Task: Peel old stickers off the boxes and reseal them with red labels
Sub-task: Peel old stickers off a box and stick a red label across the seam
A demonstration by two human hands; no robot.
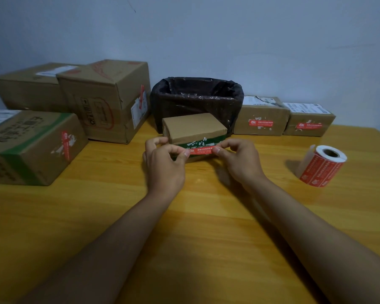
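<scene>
The left hand point(162, 165) and the right hand point(239, 161) each pinch one end of a red label point(201, 151) between thumb and forefinger, the other fingers loosely curled, so the strip is stretched flat and level between them. The label sits right in front of the near face of a small box point(193, 128) with a green band along its lower edge; whether the strip already touches the cardboard cannot be told. That box lies at twelve o'clock from the hands, its back close against a bin lined with a black bag point(196, 97). At three o'clock, well apart from the right hand, a roll of red labels point(323, 165) rests on its side on the wooden table point(184, 216). At one to two o'clock two small boxes point(261, 117) point(308, 120) stand side by side against the wall, each with a red label on its front. At nine to eleven o'clock three bigger boxes crowd together: a green-banded box point(31, 148) nearest, a tall box point(105, 99) behind it, and a flat box point(29, 88) at the back. The table's right edge runs past the roll; bare tabletop spreads from the hands towards six o'clock around both forearms.
</scene>
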